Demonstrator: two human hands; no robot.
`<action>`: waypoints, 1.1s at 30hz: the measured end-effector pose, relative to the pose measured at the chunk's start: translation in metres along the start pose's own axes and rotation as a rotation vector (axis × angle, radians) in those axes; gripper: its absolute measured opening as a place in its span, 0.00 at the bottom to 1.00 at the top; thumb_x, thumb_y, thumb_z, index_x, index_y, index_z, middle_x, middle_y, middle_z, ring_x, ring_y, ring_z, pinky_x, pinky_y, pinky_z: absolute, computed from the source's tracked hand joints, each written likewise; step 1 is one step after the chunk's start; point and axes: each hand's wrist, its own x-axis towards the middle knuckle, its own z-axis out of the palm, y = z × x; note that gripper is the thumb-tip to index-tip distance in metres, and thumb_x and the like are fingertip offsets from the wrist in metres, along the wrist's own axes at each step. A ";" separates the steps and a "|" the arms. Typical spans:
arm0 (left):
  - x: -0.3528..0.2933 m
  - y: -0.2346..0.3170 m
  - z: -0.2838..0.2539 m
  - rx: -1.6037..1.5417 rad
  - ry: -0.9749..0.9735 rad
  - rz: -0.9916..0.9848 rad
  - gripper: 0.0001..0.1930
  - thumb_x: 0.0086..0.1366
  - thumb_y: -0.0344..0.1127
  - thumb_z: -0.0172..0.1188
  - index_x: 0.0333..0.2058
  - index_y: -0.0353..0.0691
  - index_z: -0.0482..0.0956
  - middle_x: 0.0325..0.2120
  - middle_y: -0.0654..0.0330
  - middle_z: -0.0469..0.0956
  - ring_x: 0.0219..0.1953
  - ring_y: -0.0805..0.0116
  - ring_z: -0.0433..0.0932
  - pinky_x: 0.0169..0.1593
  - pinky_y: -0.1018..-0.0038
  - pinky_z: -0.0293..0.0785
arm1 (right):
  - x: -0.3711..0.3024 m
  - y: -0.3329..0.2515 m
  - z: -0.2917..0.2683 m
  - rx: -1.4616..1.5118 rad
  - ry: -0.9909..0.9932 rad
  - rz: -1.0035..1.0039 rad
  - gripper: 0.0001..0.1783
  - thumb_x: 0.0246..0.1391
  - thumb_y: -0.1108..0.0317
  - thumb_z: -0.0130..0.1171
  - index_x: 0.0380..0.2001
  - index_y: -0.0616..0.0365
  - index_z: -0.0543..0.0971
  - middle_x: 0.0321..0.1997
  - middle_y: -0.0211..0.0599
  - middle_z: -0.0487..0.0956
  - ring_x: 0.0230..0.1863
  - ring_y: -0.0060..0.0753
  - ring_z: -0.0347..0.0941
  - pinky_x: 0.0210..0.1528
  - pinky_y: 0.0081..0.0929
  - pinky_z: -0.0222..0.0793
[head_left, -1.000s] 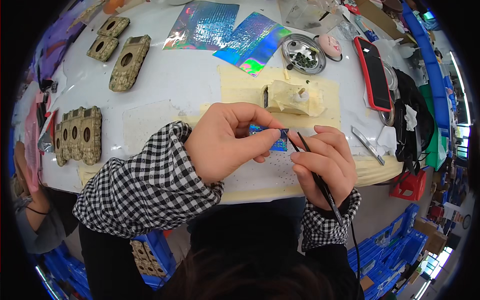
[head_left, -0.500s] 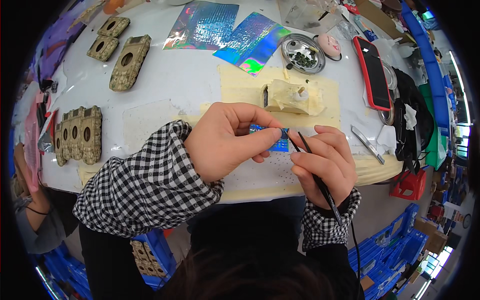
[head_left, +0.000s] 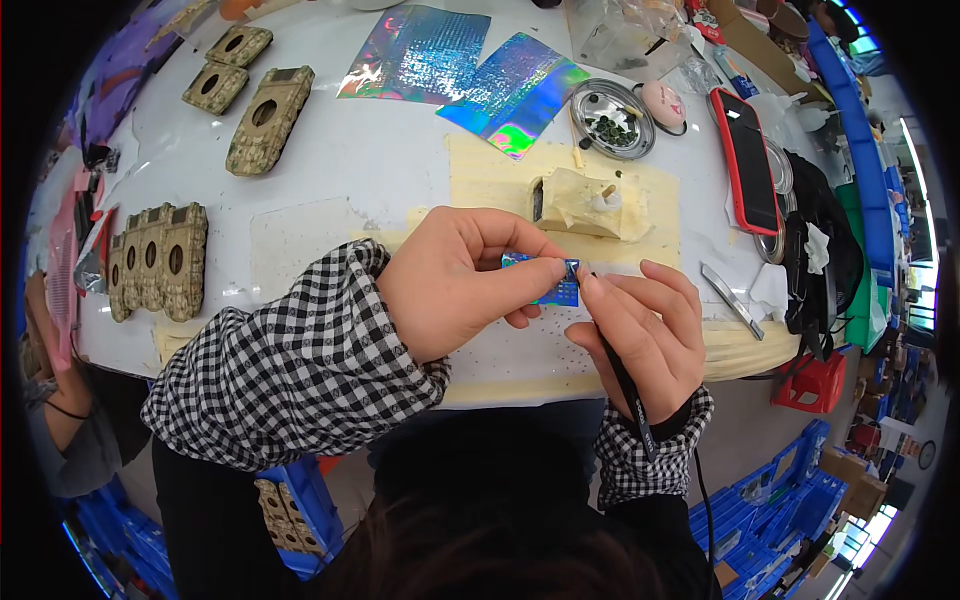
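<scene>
The near edge of the white table (head_left: 350,160) runs just below the hands, and the forearms cross it. Open surface lies left of the left forearm, as far as the row of camouflage tank hulls (head_left: 157,262); beyond the fingers, the yellow-covered block (head_left: 585,203) stands close and limits the room. On the right, a silver knife (head_left: 733,301) lies near the right hand (head_left: 650,340).

The small shiny blue sheet (head_left: 566,293) is between the two hands, over the table's near part, its long axis roughly left to right. Its middle is hidden behind the left thumb; whether it touches the table I cannot tell.

The left hand (head_left: 440,285) pinches it between thumb and forefinger. The right hand, fingers loosely bent, grips black tweezers (head_left: 622,380), tip end at the sheet's right edge; whether the prongs meet is hidden.
</scene>
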 end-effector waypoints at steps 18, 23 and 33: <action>-0.001 0.001 0.000 -0.011 0.013 -0.007 0.10 0.63 0.34 0.59 0.37 0.31 0.78 0.25 0.63 0.77 0.26 0.80 0.74 0.30 0.82 0.73 | -0.002 0.000 0.003 -0.056 0.019 -0.077 0.19 0.36 0.65 0.70 0.39 0.47 0.84 0.33 0.22 0.78 0.34 0.25 0.70 0.45 0.33 0.72; -0.001 -0.001 0.000 0.001 0.014 0.016 0.10 0.63 0.33 0.58 0.37 0.31 0.77 0.25 0.63 0.77 0.26 0.80 0.74 0.31 0.82 0.73 | -0.001 0.000 0.003 -0.054 0.022 -0.070 0.20 0.36 0.64 0.70 0.38 0.48 0.84 0.33 0.22 0.78 0.34 0.25 0.70 0.45 0.34 0.72; -0.001 -0.004 0.001 0.005 0.013 0.052 0.08 0.63 0.32 0.58 0.36 0.32 0.77 0.26 0.63 0.76 0.27 0.80 0.73 0.32 0.82 0.73 | -0.002 0.000 0.003 -0.043 0.018 -0.065 0.19 0.36 0.64 0.69 0.38 0.49 0.84 0.32 0.23 0.77 0.34 0.25 0.71 0.45 0.34 0.72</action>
